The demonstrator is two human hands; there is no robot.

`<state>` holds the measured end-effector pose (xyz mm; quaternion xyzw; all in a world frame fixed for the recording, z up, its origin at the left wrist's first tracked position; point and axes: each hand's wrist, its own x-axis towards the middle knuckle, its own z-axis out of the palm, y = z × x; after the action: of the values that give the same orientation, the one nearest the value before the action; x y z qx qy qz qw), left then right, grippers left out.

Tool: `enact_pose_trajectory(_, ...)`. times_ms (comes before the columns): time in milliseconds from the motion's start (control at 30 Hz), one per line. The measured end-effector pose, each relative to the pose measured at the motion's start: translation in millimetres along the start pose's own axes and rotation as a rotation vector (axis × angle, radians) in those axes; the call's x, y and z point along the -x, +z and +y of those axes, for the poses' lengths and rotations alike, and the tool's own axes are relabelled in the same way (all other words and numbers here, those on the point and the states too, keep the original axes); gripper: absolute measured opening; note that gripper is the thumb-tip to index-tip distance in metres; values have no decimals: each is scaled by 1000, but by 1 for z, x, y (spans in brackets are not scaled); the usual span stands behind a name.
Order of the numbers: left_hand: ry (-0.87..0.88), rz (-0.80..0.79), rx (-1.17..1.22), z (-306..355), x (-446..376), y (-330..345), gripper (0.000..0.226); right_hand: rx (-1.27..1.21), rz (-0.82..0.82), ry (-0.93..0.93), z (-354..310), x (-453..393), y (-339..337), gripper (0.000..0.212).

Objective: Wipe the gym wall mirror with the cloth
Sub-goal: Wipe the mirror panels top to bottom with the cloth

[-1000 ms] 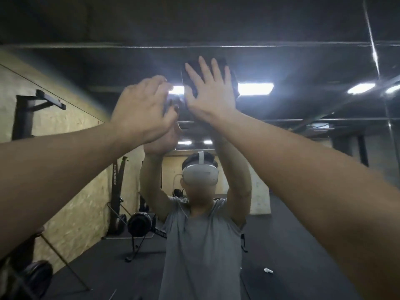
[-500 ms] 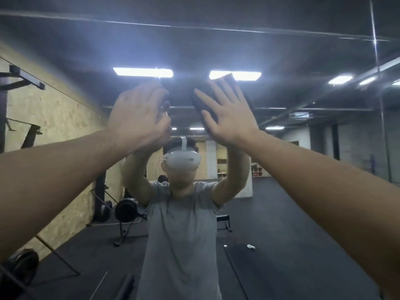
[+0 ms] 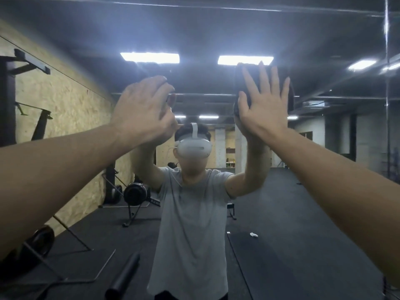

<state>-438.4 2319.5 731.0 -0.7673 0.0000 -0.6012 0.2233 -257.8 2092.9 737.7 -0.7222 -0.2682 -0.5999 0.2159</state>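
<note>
We face the mirror [image 3: 324, 148], which fills the view. Our right hand [image 3: 263, 107] presses the dark cloth [image 3: 242, 83] flat against it, fingers straight and spread. Our left hand [image 3: 142, 111] hovers alongside (fingers loosely bent, holding nothing).

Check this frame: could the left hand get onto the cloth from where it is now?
Probably yes. The left hand is raised at the mirror at about the same height as the cloth, which the right hand presses flat against the glass. Only bare glass lies between them, though the right hand covers most of the cloth.
</note>
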Motion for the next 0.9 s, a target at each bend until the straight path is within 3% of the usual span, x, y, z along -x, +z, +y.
enact_pose_trajectory(200, 1, -38, -27, 0, 3, 1, 36, 29, -16, -143, -30, 8, 7, 63)
enact_pose_trajectory(367, -12, 59, -3, -13, 0, -6, 35, 89, -75, -380, -96, 35, 22, 63)
enact_pose_trajectory(600, 87, 123, 0, -51, 9, -15, 26, -4, -2, -561, -177, 69, 47, 60)
enact_pose_trajectory(700, 116, 118, -26, -79, 15, -16, 25, 3, 9, -642, -177, 67, 49, 58)
enact_pose_trajectory(767, 107, 104, -26, -94, 16, -18, 29, 24, -2, -642, -171, 58, 44, 58)
enact_pose_trajectory(900, 37, 62, -14, -116, 14, -22, 43, 48, -73, -417, -177, 25, 31, 58)
